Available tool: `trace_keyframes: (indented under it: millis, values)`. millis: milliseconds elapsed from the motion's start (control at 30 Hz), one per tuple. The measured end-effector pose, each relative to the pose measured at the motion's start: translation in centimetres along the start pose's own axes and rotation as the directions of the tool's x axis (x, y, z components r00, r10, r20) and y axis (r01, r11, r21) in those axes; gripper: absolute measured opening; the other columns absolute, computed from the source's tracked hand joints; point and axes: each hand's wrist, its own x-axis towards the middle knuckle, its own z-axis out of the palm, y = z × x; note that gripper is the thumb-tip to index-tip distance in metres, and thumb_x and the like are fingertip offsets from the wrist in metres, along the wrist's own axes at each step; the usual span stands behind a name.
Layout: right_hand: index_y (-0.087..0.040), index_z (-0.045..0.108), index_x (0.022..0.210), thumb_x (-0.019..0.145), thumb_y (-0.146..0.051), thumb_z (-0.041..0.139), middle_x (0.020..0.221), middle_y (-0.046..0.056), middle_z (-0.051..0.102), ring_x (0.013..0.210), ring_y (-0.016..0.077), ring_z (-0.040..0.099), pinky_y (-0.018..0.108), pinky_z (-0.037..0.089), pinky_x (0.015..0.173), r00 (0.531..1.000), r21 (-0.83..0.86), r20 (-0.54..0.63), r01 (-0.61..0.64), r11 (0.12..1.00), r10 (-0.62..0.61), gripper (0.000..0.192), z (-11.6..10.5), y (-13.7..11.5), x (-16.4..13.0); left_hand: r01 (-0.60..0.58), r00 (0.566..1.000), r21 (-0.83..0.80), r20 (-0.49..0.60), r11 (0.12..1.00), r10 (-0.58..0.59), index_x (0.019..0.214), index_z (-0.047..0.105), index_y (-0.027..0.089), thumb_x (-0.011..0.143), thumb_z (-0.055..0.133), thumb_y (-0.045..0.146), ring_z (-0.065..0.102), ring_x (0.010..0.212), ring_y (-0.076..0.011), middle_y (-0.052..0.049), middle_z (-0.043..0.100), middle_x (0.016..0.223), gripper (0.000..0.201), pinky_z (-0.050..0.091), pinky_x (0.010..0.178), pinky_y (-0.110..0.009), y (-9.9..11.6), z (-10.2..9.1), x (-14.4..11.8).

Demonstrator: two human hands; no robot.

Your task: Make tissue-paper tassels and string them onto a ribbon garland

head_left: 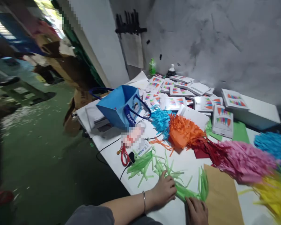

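White tabletop [188, 162] adjoins grey wall [248, 56]. Left hand [162, 191] and right hand [197, 212] touch green tissue fringe [185, 192]; whether fingers pinch, I cannot tell.

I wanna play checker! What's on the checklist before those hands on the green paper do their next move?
1. Right hand at the green fringed paper: ok, its fingers are on the folded band.
2. Left hand close by: ok, it is beside the same band.
3. Firm grip: cannot tell, the fingers hide where they press.
4. Green strips lying neat: not ok, they splay and cross on the white table.
5. Orange fringed paper away from both hands: ok, it lies farther up the table.
6. Blue bag off the green paper: ok, it stands apart.
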Motion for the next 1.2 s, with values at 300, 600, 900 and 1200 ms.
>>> trace_keyframes:
  millis: [300, 600, 900, 1200]
  values:
    - [-0.024, 0.064, 0.103, 0.092, -0.011, 0.037, 0.087, 0.005, 0.067, 0.088, 0.0213, 0.059, 0.042, 0.031, 0.098, 0.985, 0.052, -0.001, -0.17, 0.984, 0.17, 0.031, -1.1, -2.1, 0.8, 0.066, 0.987, -0.051, -0.141, 0.996, -0.073, 0.087, 0.064, 0.021, 0.09, 0.059, 0.023, 0.051, 0.109, -0.0241, -0.003, 0.065, 0.1, 0.005, 0.011, 0.111, -0.057, -0.4, 0.1, 0.0]
    - [-0.023, 0.063, 0.086, 0.095, -0.02, 0.044, 0.091, 0.004, 0.066, 0.094, 0.022, 0.056, 0.044, 0.028, 0.099, 0.961, 0.053, 0.015, -0.278, 0.959, 0.278, 0.022, -1.7, -2.6, 2.0, 0.025, 0.999, -0.119, -0.043, 0.993, -0.03, 0.088, 0.064, 0.023, 0.093, 0.054, 0.021, 0.052, 0.11, -0.0226, -0.001, 0.066, 0.095, 0.011, 0.011, 0.113, -0.055, -0.5, -0.3, 0.9]
    - [-0.022, 0.059, 0.074, 0.092, -0.019, 0.05, 0.082, 0.007, 0.063, 0.086, 0.0265, 0.055, 0.048, 0.031, 0.089, 0.907, -0.09, 0.089, -0.403, 0.911, 0.411, 0.02, -1.6, -2.2, 5.0, 0.368, 0.93, 0.046, 0.004, 0.929, -0.368, 0.081, 0.069, 0.017, 0.09, 0.052, 0.02, 0.052, 0.099, -0.0275, -0.009, 0.063, 0.097, 0.02, 0.03, 0.098, -0.053, 0.9, -1.6, 2.8]
    - [-0.026, 0.062, 0.091, 0.091, -0.02, 0.054, 0.091, 0.002, 0.067, 0.098, 0.022, 0.056, 0.045, 0.025, 0.1, 0.98, 0.003, 0.078, -0.186, 0.983, 0.185, 0.01, -0.7, -2.9, 4.5, 0.404, 0.912, 0.088, 0.039, 0.911, -0.408, 0.084, 0.07, 0.016, 0.086, 0.057, 0.024, 0.053, 0.098, -0.031, -0.013, 0.064, 0.098, 0.016, 0.031, 0.096, -0.057, 1.1, -1.8, 3.6]
